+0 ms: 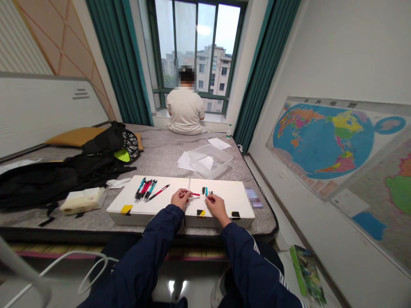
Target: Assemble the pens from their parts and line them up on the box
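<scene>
My left hand (pixel 181 199) pinches a red pen barrel (pixel 195 194), which points right over the white box (pixel 231 192). Close by on the right, my right hand (pixel 217 206) has its fingertips drawn together; what they hold, if anything, is too small to make out. Just beyond those fingertips lie small black pen parts (pixel 203 190) and a teal pen piece (pixel 206 191). On the neighbouring white box (pixel 123 205), a row of red and teal pens (pixel 146 190) with black grips rests side by side. One red pen (pixel 159 193) lies slanted apart from them.
Beyond the boxes sit a clear plastic bin (pixel 218 164) and white papers (pixel 183 161). A tissue pack (pixel 82 200) and black backpack (pixel 105 145) are on the left. A blurred phone-like object (pixel 254 198) lies right. A person (pixel 185 109) sits by the window, facing away.
</scene>
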Action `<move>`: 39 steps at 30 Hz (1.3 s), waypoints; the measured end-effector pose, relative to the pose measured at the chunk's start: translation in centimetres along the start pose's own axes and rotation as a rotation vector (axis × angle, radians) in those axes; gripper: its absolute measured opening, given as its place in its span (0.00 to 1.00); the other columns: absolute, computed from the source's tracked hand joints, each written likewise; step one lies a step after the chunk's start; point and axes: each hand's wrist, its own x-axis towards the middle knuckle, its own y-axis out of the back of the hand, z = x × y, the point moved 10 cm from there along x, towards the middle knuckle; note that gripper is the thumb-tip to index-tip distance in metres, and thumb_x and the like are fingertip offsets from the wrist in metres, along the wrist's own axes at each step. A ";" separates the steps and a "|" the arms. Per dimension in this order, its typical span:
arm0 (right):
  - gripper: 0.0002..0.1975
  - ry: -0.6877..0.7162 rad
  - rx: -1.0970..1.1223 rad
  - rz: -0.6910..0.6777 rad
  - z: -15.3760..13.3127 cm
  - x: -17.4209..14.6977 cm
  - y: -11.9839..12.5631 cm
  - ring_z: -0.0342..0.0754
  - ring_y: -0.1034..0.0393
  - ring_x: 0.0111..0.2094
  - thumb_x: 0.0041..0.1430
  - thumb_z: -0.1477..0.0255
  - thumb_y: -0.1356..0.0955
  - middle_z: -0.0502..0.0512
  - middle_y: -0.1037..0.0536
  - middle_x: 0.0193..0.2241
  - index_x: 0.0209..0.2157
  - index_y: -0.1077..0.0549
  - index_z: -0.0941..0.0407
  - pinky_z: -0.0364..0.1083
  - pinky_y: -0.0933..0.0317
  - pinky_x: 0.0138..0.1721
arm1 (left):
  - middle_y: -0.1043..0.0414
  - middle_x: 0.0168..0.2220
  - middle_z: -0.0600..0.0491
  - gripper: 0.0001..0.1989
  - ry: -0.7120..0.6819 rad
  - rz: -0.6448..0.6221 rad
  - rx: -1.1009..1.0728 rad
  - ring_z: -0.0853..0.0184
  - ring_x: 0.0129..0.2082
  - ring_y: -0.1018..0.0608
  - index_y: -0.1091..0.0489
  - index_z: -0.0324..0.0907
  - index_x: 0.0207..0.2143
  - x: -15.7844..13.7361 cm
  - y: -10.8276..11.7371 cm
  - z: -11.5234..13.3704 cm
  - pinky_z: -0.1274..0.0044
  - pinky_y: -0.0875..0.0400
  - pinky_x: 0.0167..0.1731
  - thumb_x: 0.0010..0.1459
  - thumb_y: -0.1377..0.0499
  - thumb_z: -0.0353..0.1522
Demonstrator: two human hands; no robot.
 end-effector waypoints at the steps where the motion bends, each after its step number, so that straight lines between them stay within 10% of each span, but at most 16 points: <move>1: 0.10 0.002 0.000 0.006 0.0 0.0 0.1 0.49 0.28 0.30 0.54 0.68 0.33 0.54 0.20 0.29 0.35 0.21 0.56 0.46 0.35 0.36 | 0.22 0.24 0.49 0.20 0.001 0.002 -0.004 0.69 0.18 0.25 0.34 0.40 0.30 0.0 0.0 0.0 0.79 0.33 0.19 0.45 0.35 0.46; 8: 0.11 -0.001 0.033 0.035 -0.2 -0.1 0.4 0.48 0.29 0.28 0.53 0.66 0.33 0.53 0.22 0.27 0.34 0.22 0.57 0.45 0.36 0.34 | 0.21 0.27 0.50 0.17 -0.044 -0.039 0.019 0.71 0.18 0.26 0.41 0.43 0.27 -0.4 -0.7 0.4 0.79 0.32 0.21 0.47 0.36 0.43; 22: 0.13 0.009 0.046 0.080 -1.0 -0.3 1.1 0.46 0.31 0.26 0.57 0.63 0.35 0.52 0.23 0.25 0.30 0.25 0.58 0.43 0.38 0.32 | 0.24 0.30 0.52 0.07 -0.335 0.034 0.647 0.66 0.30 0.24 0.26 0.42 0.33 -1.2 -1.5 1.4 0.75 0.29 0.34 0.54 0.42 0.34; 39: 0.09 0.152 -0.072 -0.128 -3.2 -0.8 -0.8 0.46 0.31 0.28 0.56 0.66 0.32 0.53 0.21 0.28 0.33 0.21 0.55 0.43 0.40 0.31 | 0.24 0.46 0.52 0.09 -0.559 -0.320 0.649 0.60 0.49 0.26 0.22 0.51 0.37 -2.9 -4.4 3.7 0.66 0.33 0.52 0.55 0.37 0.41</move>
